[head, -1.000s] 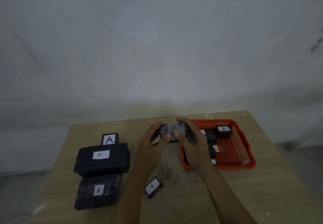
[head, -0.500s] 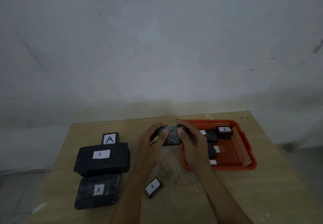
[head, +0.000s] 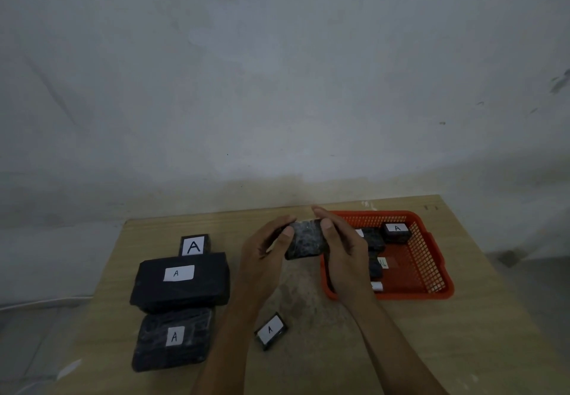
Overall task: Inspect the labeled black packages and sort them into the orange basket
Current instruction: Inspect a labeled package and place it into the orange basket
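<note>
Plastic wrap, black and crinkled with a grey sheen, covers the small package held above the table, just left of the orange basket. The left hand and right hand grip it from either side, fingers curled round its ends and thumbs pressed on the near face; no label shows on the side turned to the camera.

The basket is a shallow rectangular tray of rigid plastic with mesh walls, and holds several small black parcels, one in the far corner bearing a white paper label marked A.

The table is pale wood-grain laminate with a scuffed grey patch in the middle. On its left lie a flat matte-black box and, touching its near edge, a glossier wrinkled bundle, both labelled A. A small upright block stands behind them, and a little tilted one lies between the forearms.
</note>
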